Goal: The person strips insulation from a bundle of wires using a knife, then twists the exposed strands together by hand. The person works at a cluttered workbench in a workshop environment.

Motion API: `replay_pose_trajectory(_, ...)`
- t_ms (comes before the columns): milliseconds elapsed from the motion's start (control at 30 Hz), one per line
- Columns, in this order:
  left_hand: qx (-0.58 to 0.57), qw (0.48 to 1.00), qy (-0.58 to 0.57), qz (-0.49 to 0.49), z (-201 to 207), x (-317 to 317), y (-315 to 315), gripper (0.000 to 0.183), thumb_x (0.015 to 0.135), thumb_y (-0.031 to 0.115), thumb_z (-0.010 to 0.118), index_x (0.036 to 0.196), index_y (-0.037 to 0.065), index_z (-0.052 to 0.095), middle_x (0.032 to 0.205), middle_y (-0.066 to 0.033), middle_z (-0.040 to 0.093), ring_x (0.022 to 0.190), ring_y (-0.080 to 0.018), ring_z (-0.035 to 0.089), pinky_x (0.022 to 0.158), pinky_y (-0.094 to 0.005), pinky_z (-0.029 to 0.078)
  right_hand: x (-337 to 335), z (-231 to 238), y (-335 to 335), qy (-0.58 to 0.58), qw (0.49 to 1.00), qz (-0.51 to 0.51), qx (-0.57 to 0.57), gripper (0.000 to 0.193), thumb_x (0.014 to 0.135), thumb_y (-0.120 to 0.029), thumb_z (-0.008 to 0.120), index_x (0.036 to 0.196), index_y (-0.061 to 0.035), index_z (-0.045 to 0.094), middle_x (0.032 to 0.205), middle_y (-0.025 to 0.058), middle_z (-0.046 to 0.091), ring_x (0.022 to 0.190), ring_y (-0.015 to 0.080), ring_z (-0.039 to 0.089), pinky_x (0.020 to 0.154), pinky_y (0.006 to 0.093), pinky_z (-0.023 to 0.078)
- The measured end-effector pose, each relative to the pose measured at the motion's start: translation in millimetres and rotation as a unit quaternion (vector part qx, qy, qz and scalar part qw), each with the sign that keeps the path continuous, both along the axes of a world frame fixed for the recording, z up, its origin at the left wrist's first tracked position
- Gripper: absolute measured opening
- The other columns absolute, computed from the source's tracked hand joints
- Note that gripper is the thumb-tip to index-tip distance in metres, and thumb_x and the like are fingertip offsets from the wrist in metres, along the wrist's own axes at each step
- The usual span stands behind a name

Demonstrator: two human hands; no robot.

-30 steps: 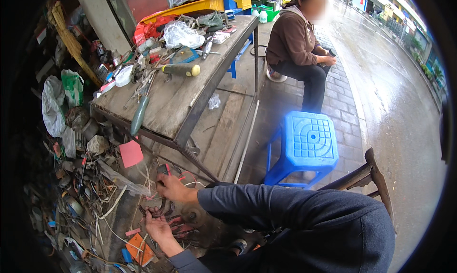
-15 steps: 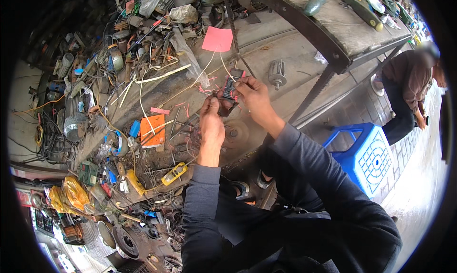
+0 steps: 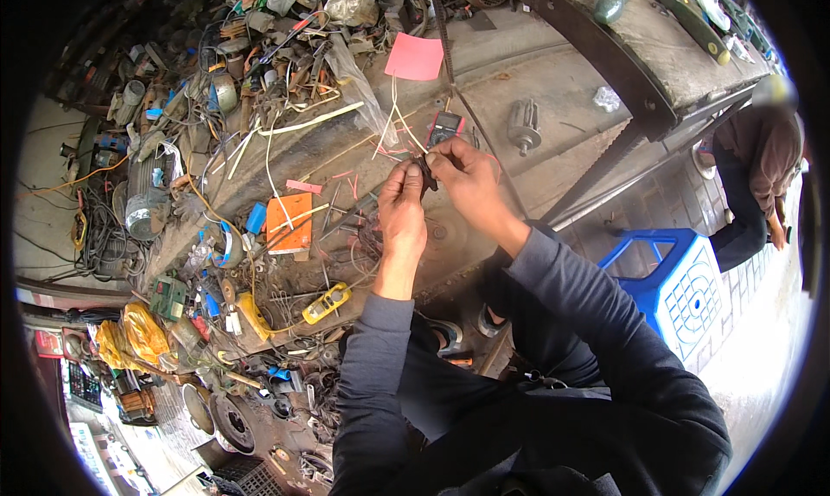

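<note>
Close together over the workbench, my left hand (image 3: 403, 215) and my right hand (image 3: 471, 185) are both closed, pinching a small dark part (image 3: 426, 172) between the fingertips. Its kind is mostly hidden by the fingers. A pale wire (image 3: 406, 126) runs down from a pink paper square (image 3: 415, 57) to the fingers of my right hand. Just beyond the hands lies a red-and-black multimeter (image 3: 445, 128) with a small screen. Short pink scraps (image 3: 304, 186) and an orange pad (image 3: 290, 223) lie left of my left hand.
A slotted metal rotor (image 3: 524, 126) lies right of the multimeter. Piled motors and scrap parts (image 3: 229, 89) fill the left. Nearer are a yellow meter-like tool (image 3: 327, 303) and yellow bags (image 3: 143, 333). At right stand a blue stool (image 3: 674, 288), a metal-framed table (image 3: 640, 55) and a seated person (image 3: 752, 167).
The view has shifted, so the bench appears farther right. My hands have drawn nearer each other, and the multimeter, partly covered before, now shows beyond them. The dark part is more hidden by my fingers.
</note>
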State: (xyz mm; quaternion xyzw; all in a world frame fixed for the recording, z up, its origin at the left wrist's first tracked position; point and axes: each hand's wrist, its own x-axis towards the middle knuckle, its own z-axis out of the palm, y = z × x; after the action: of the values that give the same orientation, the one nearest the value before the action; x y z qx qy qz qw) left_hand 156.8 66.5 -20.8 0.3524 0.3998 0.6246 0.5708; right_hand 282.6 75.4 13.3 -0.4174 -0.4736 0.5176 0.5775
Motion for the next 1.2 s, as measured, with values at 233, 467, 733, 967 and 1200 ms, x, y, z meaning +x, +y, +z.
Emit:
replay_pose_trajectory(233,0.021,0.992,0.127,0.014,10,2,-7,0.026,0.106,0.014,0.056,0.122,-0.003,0.066,0.101,0.0002,0.067,0.091,-0.0076,0.057,0.083,-0.0241,0.048,1,-4,-2,0.001,1.0,0.013,0.023,0.012,0.098,-0.009,0.061,0.097,0.0026,0.064,0.081,0.0027,0.065,0.075,0.0085,0.059,0.066,0.0266,0.049)
replay_pose_trajectory(467,0.08,0.964,0.252,0.035,18,7,-13,0.024,0.104,0.012,0.059,0.122,-0.003,0.066,0.1,-0.0021,0.068,0.089,-0.0083,0.059,0.08,-0.0252,0.05,5,-4,-4,0.008,0.999,0.007,0.032,0.012,0.098,-0.008,0.062,0.097,0.0032,0.064,0.083,0.0041,0.067,0.075,0.0094,0.061,0.067,0.0267,0.05)
replay_pose_trajectory(733,0.112,0.937,0.325,0.068,11,8,-12,0.021,0.104,0.01,0.058,0.116,-0.004,0.066,0.093,-0.0022,0.068,0.085,-0.0084,0.059,0.078,-0.0247,0.049,12,1,-2,0.029,0.998,0.045,-0.026,0.012,0.096,-0.008,0.064,0.095,0.0038,0.067,0.085,0.0062,0.069,0.079,0.0115,0.063,0.071,0.0275,0.051)
replay_pose_trajectory(967,0.108,0.929,0.348,0.067,8,5,-12,0.02,0.104,0.01,0.057,0.116,-0.004,0.066,0.092,-0.0026,0.068,0.084,-0.0087,0.059,0.078,-0.0252,0.049,15,2,-3,-0.007,0.998,0.061,-0.031,0.014,0.095,-0.009,0.066,0.095,0.004,0.069,0.087,0.0053,0.07,0.08,0.0118,0.063,0.073,0.0273,0.051)
replay_pose_trajectory(1200,0.115,0.92,0.371,0.056,14,2,-14,0.024,0.105,0.01,0.055,0.121,-0.004,0.064,0.099,-0.0067,0.069,0.091,-0.0117,0.06,0.083,-0.0277,0.05,14,-5,1,0.046,0.995,0.085,-0.036,0.011,0.095,-0.01,0.068,0.096,0.0011,0.07,0.087,0.0029,0.069,0.08,0.0103,0.06,0.073,0.0272,0.048)
